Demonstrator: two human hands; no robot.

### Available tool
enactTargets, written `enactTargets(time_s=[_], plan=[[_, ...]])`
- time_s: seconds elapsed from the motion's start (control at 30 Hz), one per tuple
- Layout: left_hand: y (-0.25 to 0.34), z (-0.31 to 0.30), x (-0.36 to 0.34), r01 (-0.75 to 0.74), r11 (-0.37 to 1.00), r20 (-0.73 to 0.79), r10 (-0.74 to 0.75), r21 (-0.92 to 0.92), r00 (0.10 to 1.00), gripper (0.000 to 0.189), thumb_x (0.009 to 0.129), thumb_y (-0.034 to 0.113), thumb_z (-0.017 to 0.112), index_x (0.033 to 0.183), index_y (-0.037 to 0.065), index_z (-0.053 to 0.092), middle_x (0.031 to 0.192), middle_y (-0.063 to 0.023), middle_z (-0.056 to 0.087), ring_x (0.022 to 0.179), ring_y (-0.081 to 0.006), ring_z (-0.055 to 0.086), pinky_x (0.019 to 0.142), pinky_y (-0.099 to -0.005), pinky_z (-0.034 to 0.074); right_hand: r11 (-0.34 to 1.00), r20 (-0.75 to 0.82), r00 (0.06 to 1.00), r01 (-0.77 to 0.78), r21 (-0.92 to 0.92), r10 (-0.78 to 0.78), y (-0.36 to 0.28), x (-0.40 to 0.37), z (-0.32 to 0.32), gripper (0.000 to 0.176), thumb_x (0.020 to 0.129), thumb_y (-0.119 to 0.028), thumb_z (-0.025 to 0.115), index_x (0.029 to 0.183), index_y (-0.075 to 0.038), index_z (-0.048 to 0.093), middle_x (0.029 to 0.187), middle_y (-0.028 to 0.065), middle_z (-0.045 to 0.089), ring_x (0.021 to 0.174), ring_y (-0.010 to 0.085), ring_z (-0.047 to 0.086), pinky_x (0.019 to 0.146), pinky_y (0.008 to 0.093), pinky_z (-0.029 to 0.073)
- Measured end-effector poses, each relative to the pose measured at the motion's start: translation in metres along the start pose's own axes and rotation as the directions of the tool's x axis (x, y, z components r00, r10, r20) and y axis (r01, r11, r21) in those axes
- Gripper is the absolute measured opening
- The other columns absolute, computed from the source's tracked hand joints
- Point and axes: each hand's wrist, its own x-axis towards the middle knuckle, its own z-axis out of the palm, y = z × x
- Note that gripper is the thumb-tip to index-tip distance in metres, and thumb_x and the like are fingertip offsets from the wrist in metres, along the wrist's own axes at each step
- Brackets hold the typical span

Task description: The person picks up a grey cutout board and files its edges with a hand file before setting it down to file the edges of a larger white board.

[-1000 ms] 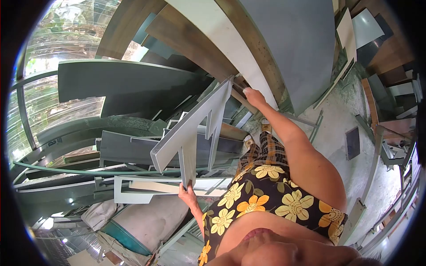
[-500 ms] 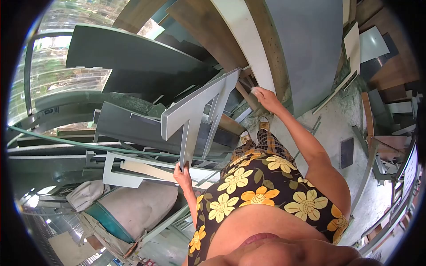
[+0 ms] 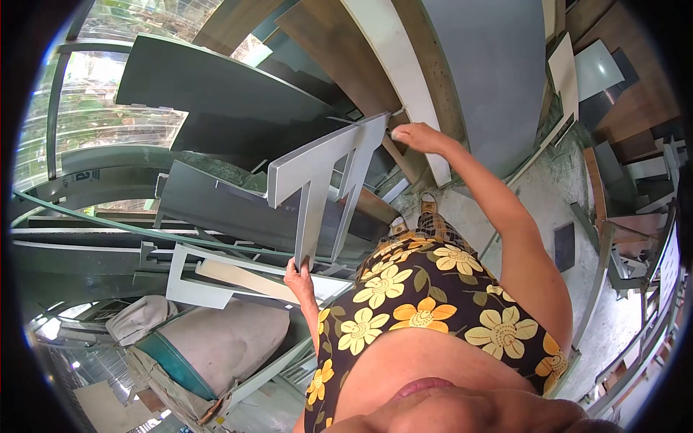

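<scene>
A grey panel frame with cut-out openings stands tilted in front of me. My left hand is closed around the lower end of one of its legs. Near the panel's upper right end is my right hand, its fingers pinched on a small pale thing that I cannot make out. Whether that hand touches the panel's edge is unclear.
A dark panel and tall boards, one white and one grey, lean ahead. A white cut-out frame and a covered bundle lie at the left. Scrap pieces stand at the right.
My right hand has moved left, closer to the panel's upper right end. The panel has shifted slightly, with my left hand still closed on it.
</scene>
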Motion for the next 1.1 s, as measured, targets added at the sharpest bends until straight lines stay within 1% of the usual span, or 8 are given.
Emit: enactTargets(time_s=[0.1, 0.23, 0.47, 0.57, 0.67, 0.83, 1.03, 1.1], plan=[[-0.005, 0.002, 0.001, -0.042, 0.999, -0.023, 0.042, 0.007, 0.999, 0.012, 0.079, 0.008, 0.066, 0.088, 0.001, 0.062, 0.07, -0.0117, 0.06, 0.06, -0.0187, 0.052, 0.062, -0.0296, 0.045, 0.997, -0.022, 0.997, -0.073, -0.034, 0.072, 0.018, 0.007, 0.0, 0.035, 0.093, -0.031, 0.047, 0.111, -0.004, 0.06, 0.099, 0.0113, 0.065, 0.092, 0.0254, 0.061, 0.08, 0.0358, 0.046], [-0.007, -0.001, -0.001, -0.028, 1.0, -0.011, 0.028, 0.013, 1.0, 0.013, 0.079, 0.008, 0.066, 0.087, 0.0, 0.061, 0.068, -0.0112, 0.058, 0.059, -0.0187, 0.05, 0.06, -0.0296, 0.044, 0.964, 0.02, 0.997, 0.066, 0.258, -0.073, -0.035, -0.011, -0.007, 0.035, 0.092, -0.033, 0.048, 0.111, -0.007, 0.06, 0.095, 0.0102, 0.065, 0.083, 0.0222, 0.06, 0.077, 0.034, 0.046], [-0.015, 0.004, -0.007, -0.036, 0.999, -0.028, 0.036, 0.01, 0.999, 0.015, 0.078, 0.008, 0.067, 0.09, -0.001, 0.061, 0.069, -0.0117, 0.058, 0.058, -0.0198, 0.05, 0.06, -0.0296, 0.044, 0.994, 0.017, 0.997, -0.078, -0.079, 0.08, 0.077, 0.033, 0.006, 0.036, 0.091, -0.035, 0.049, 0.111, -0.007, 0.061, 0.081, 0.0059, 0.063, 0.065, 0.016, 0.053, 0.066, 0.0314, 0.046], [-0.005, 0.002, -0.009, 0.025, 0.999, -0.018, -0.025, 0.026, 1.0, 0.015, 0.079, 0.006, 0.065, 0.091, -0.001, 0.061, 0.07, -0.0094, 0.06, 0.064, -0.0131, 0.049, 0.063, -0.0296, 0.044, 0.958, -0.035, 0.995, 0.096, 0.271, -0.09, 0.017, 0.009, -0.002, 0.036, 0.091, -0.034, 0.051, 0.112, -0.007, 0.062, 0.08, 0.0026, 0.063, 0.064, 0.0116, 0.052, 0.064, 0.0289, 0.045], [-0.004, -0.001, -0.009, 0.057, 0.998, -0.002, -0.057, 0.019, 0.998, 0.015, 0.079, 0.006, 0.065, 0.091, -0.001, 0.061, 0.07, -0.0092, 0.06, 0.064, -0.0134, 0.049, 0.063, -0.0291, 0.044, 0.925, 0.001, 0.993, 0.108, 0.363, -0.116, 0.018, 0.008, 0.009, 0.036, 0.09, -0.033, 0.052, 0.112, -0.007, 0.062, 0.079, 0.0, 0.062, 0.066, 0.0087, 0.051, 0.065, 0.0269, 0.045], [0.002, -0.002, -0.012, 0.082, 0.996, 0.01, -0.082, 0.027, 0.997, 0.016, 0.079, 0.007, 0.065, 0.092, -0.002, 0.061, 0.071, -0.0102, 0.06, 0.065, -0.0142, 0.051, 0.065, -0.0294, 0.045, 0.974, 0.028, 0.979, -0.201, -0.101, 0.204, 0.118, 0.054, 0.027, 0.034, 0.088, -0.035, 0.053, 0.108, -0.009, 0.063, 0.094, 0.0118, 0.066, 0.081, 0.0266, 0.063, 0.075, 0.0354, 0.047], [-0.004, -0.004, -0.014, 0.095, 0.99, 0.006, -0.096, 0.104, 0.995, 0.017, 0.078, 0.009, 0.066, 0.09, -0.002, 0.061, 0.069, -0.0113, 0.059, 0.063, -0.0152, 0.05, 0.062, -0.03, 0.044, 0.982, -0.121, 0.981, -0.135, 0.133, 0.151, 0.089, 0.037, 0.033, 0.032, 0.088, -0.034, 0.047, 0.095, -0.007, 0.064, 0.099, 0.0172, 0.064, 0.095, 0.0359, 0.059, 0.083, 0.0416, 0.046], [0.002, -0.004, -0.015, 0.123, 0.989, 0.01, -0.124, 0.078, 0.992, 0.016, 0.078, 0.01, 0.066, 0.089, -0.002, 0.06, 0.068, -0.0114, 0.058, 0.062, -0.0148, 0.049, 0.062, -0.0301, 0.044, 0.955, -0.044, 0.96, -0.279, -0.103, 0.276, 0.135, 0.05, 0.044, 0.033, 0.088, -0.034, 0.047, 0.098, -0.008, 0.064, 0.102, 0.0167, 0.063, 0.098, 0.0358, 0.058, 0.085, 0.0419, 0.045]])
